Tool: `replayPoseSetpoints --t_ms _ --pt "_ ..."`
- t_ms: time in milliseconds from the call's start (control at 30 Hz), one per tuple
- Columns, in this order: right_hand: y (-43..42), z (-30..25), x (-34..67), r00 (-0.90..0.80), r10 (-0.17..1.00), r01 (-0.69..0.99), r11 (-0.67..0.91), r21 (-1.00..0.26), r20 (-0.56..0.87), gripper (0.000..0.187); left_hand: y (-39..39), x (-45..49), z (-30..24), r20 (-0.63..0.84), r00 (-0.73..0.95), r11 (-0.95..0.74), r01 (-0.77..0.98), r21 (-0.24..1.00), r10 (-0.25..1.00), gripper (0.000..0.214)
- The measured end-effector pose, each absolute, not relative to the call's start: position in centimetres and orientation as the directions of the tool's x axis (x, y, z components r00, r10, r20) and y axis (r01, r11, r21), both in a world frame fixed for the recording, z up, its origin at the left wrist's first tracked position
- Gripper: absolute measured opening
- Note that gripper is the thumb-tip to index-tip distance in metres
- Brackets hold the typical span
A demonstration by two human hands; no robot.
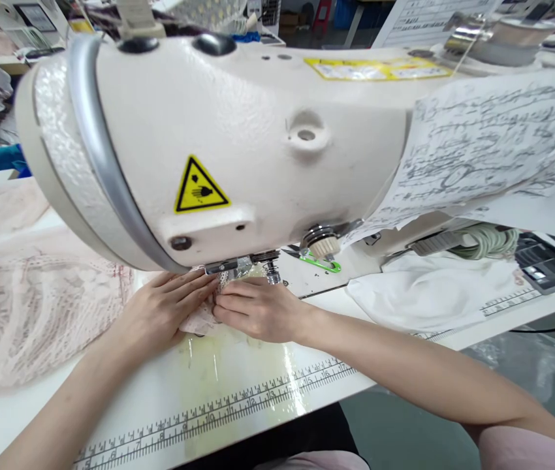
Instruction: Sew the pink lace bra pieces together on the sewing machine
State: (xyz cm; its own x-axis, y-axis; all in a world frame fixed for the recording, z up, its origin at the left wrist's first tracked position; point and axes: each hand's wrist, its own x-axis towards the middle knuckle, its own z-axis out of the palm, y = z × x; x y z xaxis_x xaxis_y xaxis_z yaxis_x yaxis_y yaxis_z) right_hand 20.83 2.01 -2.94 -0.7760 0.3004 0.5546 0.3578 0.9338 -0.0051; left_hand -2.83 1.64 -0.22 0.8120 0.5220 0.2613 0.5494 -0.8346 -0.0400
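Note:
Under the head of a white sewing machine [258, 143], both hands are on a piece of pale pink lace fabric [200, 321]. My left hand [157, 310] lies flat on it with the fingers stretched out toward the needle area. Just to its right, my right hand [260, 310] has its fingers curled and pressed together on the lace edge. The fingertips of both hands nearly meet beside the presser foot, which the machine head and fingers partly hide. More pink lace [37, 307] spreads over the table at the left.
Green-handled thread snips [324, 263] lie on the machine bed behind my right hand. A white cloth [419, 294] and a coil of pale green cord [488, 241] sit at the right. A ruler tape [228, 408] runs along the table's front edge. Handwritten paper [483, 143] hangs on the machine.

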Motion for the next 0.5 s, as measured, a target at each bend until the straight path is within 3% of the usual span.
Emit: replayPoseSetpoints --t_ms 300,500 --pt "2.12 -2.89 20.87 -0.784 0.340 0.397 0.918 -0.001 0.519 0.019 1.56 -2.54 -0.14 0.249 0.785 -0.803 0.594 -0.043 0.567 0.055" --pt "2.30 -2.98 21.15 -0.748 0.314 0.428 0.902 0.062 0.584 0.023 0.97 -1.99 -0.35 0.254 0.779 -0.787 0.609 -0.094 0.573 0.055"
